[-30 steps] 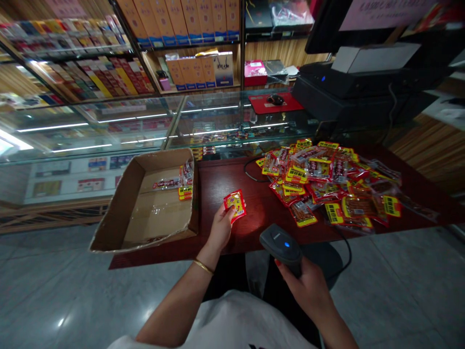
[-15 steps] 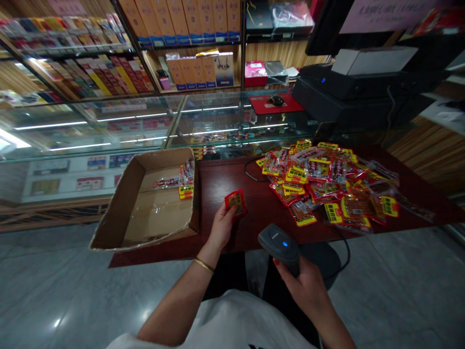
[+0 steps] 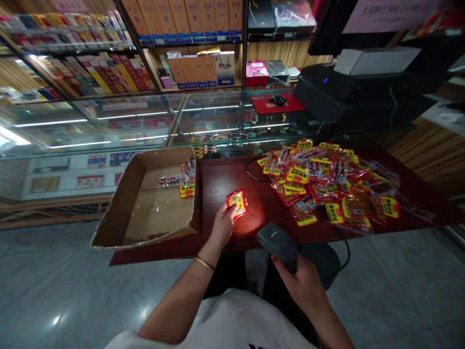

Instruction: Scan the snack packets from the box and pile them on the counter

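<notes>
My left hand (image 3: 222, 224) pinches a small red and yellow snack packet (image 3: 237, 204) above the dark red tabletop (image 3: 214, 179). Light falls across the packet and the wood beside it. Wrapped round the handle of a dark grey barcode scanner (image 3: 278, 241), my right hand (image 3: 305, 278) points its head toward the packet; the two are apart. To the left stands an open cardboard box (image 3: 156, 213) with a few snack packets (image 3: 187, 179) in its right part. A heap of red and yellow snack packets (image 3: 319, 174) covers the table's right side.
A glass display counter (image 3: 145, 121) runs behind the table, with a mouse (image 3: 277, 100) on a red mat (image 3: 259, 105). Dark equipment (image 3: 323, 97) stands at the back right. The scanner's cable (image 3: 348, 249) hangs at the table's front edge. Shelves of boxes (image 3: 203, 70) line the wall.
The scanner's light now shines on the packet and table, and the blue light on its top is off. Both hands stay almost in place.
</notes>
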`<state>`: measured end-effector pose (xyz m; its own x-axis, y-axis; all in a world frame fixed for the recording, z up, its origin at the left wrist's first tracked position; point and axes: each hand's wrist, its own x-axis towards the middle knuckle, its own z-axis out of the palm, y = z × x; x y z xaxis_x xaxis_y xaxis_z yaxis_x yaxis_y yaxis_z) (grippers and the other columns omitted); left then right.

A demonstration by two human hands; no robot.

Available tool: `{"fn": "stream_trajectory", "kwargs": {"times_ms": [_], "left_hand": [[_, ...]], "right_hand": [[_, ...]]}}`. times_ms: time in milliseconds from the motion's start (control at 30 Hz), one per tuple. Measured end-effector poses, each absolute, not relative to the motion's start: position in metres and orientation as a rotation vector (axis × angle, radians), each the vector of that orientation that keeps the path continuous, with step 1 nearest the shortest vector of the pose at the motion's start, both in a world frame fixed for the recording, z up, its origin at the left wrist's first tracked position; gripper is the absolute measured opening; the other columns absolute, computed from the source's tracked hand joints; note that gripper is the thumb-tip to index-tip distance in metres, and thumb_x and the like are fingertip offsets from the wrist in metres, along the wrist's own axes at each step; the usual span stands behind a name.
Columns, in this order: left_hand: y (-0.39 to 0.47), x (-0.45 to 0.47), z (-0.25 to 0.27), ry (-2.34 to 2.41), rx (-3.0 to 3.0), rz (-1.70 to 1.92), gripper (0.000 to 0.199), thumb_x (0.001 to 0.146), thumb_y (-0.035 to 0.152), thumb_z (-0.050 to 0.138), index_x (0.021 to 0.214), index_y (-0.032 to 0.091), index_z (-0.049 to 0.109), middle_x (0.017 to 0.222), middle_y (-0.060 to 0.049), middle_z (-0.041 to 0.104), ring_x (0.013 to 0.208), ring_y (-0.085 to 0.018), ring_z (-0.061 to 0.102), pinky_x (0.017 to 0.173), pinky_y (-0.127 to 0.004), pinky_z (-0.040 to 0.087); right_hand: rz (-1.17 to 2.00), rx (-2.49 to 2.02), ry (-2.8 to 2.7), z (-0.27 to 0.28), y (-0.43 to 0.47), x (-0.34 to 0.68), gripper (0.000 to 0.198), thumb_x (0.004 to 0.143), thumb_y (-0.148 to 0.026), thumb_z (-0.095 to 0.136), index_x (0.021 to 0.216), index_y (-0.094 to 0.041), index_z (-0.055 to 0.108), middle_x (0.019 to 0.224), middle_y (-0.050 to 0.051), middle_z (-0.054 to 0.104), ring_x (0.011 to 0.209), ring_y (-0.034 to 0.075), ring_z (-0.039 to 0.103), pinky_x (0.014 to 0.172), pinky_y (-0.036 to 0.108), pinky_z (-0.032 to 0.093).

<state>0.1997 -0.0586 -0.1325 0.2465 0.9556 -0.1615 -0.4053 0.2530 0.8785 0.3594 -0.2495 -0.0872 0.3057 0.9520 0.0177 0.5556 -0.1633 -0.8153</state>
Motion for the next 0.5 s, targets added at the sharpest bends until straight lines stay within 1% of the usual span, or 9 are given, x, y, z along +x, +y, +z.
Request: {"fn": "stream_trajectory", "kwargs": {"times_ms": [200, 367, 500], "left_hand": [[-0.0594, 0.2004, -0.1274, 0.838, 0.813, 1.083, 0.041, 0.078, 0.039, 0.080, 0.110, 0.015, 0.071, 0.105, -0.012, 0.077, 0.112, -0.032, 0.071, 0.104, -0.050, 0.051], [-0.0582, 0.2006, -0.1304, 0.832, 0.805, 1.080, 0.039, 0.079, 0.037, 0.079, 0.110, 0.016, 0.071, 0.105, -0.012, 0.077, 0.114, -0.032, 0.070, 0.104, -0.049, 0.051], [-0.0575, 0.2007, -0.1343, 0.826, 0.808, 1.086, 0.041, 0.078, 0.039, 0.080, 0.110, 0.016, 0.071, 0.105, -0.012, 0.077, 0.110, -0.032, 0.071, 0.104, -0.050, 0.051]], "right_hand": [[0.714, -1.822, -1.339, -0.0893, -0.2505, 0.3609, 0.037, 0.096, -0.049, 0.057, 0.107, -0.018, 0.074, 0.094, 0.012, 0.082, 0.091, 0.031, 0.078, 0.082, 0.035, 0.059], [0.697, -1.826, -1.358, -0.0862, -0.2507, 0.3609, 0.036, 0.096, -0.048, 0.058, 0.107, -0.018, 0.073, 0.093, 0.012, 0.081, 0.089, 0.030, 0.079, 0.081, 0.035, 0.060], [0.658, -1.847, -1.360, -0.0835, -0.2546, 0.3607, 0.034, 0.093, -0.046, 0.059, 0.107, -0.019, 0.074, 0.092, 0.011, 0.082, 0.087, 0.029, 0.079, 0.080, 0.033, 0.061]]}}
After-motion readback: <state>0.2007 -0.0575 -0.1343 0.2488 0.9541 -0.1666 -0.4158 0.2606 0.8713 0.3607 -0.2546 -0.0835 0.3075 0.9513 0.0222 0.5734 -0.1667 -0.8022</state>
